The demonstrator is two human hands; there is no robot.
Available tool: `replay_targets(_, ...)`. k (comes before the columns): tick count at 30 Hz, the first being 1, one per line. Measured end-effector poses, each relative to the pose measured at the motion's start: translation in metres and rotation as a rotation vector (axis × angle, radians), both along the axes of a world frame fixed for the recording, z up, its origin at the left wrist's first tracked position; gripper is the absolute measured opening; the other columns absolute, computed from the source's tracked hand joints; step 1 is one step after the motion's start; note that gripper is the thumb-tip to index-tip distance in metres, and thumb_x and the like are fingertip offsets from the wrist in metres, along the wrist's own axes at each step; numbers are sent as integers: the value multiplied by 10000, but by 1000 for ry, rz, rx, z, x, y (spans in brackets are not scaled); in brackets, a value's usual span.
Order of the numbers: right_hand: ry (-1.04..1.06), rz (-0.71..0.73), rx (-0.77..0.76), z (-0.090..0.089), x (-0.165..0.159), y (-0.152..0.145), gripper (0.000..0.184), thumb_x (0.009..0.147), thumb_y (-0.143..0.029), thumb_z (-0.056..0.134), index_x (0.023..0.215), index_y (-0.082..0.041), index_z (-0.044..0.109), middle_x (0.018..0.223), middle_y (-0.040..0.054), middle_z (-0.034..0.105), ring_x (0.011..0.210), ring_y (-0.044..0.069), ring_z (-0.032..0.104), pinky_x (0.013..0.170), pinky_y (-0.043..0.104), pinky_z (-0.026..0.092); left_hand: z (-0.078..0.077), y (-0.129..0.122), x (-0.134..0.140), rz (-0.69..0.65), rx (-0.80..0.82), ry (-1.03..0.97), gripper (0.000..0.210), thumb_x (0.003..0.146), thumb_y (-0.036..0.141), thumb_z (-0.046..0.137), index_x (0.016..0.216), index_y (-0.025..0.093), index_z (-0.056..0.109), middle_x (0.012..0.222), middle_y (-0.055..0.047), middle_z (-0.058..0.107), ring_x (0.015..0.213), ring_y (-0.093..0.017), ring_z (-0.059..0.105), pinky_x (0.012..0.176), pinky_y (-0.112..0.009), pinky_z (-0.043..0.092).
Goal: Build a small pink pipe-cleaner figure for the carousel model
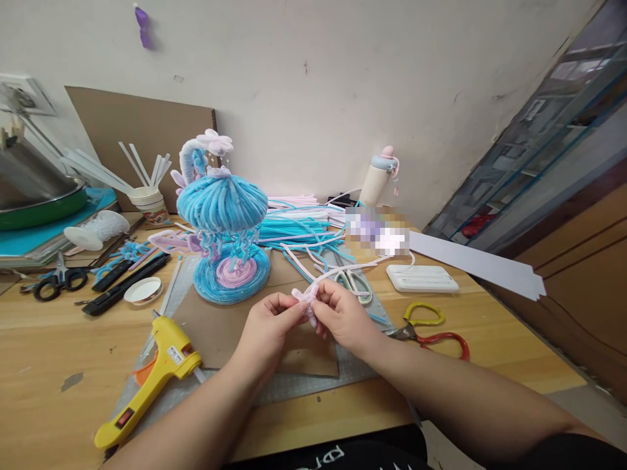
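Between my two hands is a small pale pink shape of bent pipe cleaner (305, 297), looped like a little flower. My left hand (269, 324) pinches its left side with thumb and forefinger. On the other side, my right hand (337, 316) grips it, with a long pale pipe cleaner trailing away to the upper right. Both hands hover over a brown cardboard sheet (220, 339). Just behind my left hand stands a blue and pink pipe-cleaner lamp-like model (223, 205) on a round coiled base (200, 277). The inner fingertips are partly hidden.
A yellow glue gun (171, 352) lies left of my forearm. Red-and-yellow scissors (416, 333) rest by my right wrist, pale-handled scissors (363, 287) behind it. Blue pipe cleaners (294, 230), a white power bank (422, 279), a bottle (376, 183) and black cutters (127, 287) lie around.
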State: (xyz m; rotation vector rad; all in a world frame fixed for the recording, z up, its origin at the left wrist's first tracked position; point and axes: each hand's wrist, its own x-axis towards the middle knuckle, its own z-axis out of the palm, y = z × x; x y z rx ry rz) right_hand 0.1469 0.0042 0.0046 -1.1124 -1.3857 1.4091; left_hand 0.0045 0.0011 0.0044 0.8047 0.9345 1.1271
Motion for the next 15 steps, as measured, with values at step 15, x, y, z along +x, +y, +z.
replay_targets(15,270,-12,-63,-1,-3,-1,190,747,-311,648,841,-170,562,659,-27,521,537,77,420,522,230,330,9,-3,3,-8,31,-155,215,685,206,731,580,130,560,610,-17,676,623,-121,642,696,-243,487)
